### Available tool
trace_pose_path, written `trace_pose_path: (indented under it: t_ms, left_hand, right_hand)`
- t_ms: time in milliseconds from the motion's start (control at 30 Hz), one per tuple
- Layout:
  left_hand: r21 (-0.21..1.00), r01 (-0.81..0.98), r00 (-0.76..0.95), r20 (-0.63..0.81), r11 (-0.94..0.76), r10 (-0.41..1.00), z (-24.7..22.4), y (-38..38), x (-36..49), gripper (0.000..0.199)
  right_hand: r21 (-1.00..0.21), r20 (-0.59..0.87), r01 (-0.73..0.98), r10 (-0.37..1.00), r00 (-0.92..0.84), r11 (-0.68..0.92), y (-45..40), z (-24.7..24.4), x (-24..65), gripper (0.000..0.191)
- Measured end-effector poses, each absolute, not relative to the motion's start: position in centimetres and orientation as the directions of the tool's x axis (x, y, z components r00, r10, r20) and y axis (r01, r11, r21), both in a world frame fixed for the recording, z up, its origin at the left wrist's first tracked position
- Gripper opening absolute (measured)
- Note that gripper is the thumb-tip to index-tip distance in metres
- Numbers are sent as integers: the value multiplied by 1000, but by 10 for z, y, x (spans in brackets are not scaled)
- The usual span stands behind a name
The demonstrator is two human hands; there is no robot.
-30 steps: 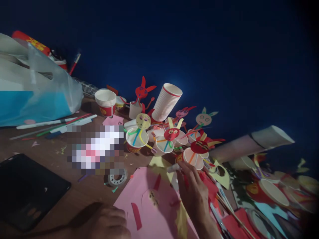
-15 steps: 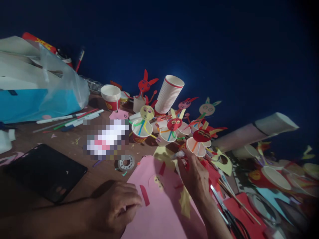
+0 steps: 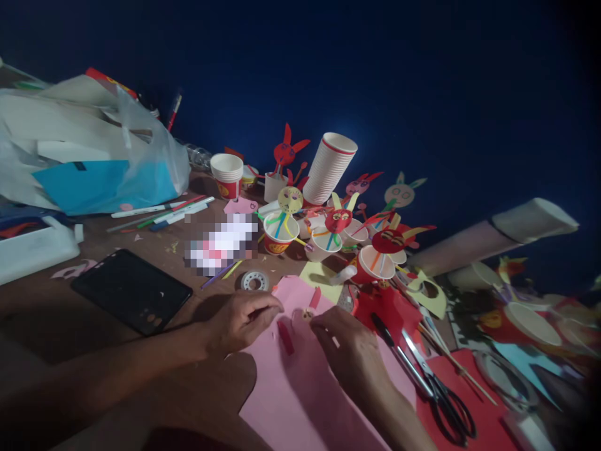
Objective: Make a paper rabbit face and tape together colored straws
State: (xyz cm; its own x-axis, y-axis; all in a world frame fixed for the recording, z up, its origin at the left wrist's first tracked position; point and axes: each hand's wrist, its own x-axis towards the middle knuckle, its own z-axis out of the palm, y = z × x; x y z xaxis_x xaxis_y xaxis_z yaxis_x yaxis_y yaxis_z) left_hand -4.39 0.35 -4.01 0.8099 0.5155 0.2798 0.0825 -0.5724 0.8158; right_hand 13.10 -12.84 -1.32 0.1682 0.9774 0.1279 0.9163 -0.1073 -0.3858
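Observation:
My left hand is closed in a pinch over the upper left part of a pink paper sheet; whatever is between its fingertips is hidden. From the right, my right hand reaches over the same sheet, thumb and fingers together. Its fingertips meet the edge of a small pink paper round with a drawn face, and I cannot make out what they pinch. A red paper strip lies between the hands, with another red strip above. Beyond them rests a white tube on yellow paper.
Paper cups with puppet faces and a tall cup stack stand behind. Scissors and a dark-handled cutter lie right, near red paper. Left are a tape roll, a black tablet and pens.
My right hand has let go of the white tube and come back toward the small drawn face. My left hand has moved up and right onto the pink sheet. The view has shifted.

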Motion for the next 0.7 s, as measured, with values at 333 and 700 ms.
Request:
trace_pose_path:
  t_ms: [333, 700]
  left_hand:
    - [879, 77, 813, 219, -472, 540, -29, -3, -45, 24]
    - [906, 91, 808, 176, -414, 563, -30, 0, -44, 25]
  right_hand:
    - [-220, -90, 969, 992, 93, -111, -90, -25, 106, 10]
    - [-248, -170, 965, 985, 41, -83, -82, -25, 101, 10]
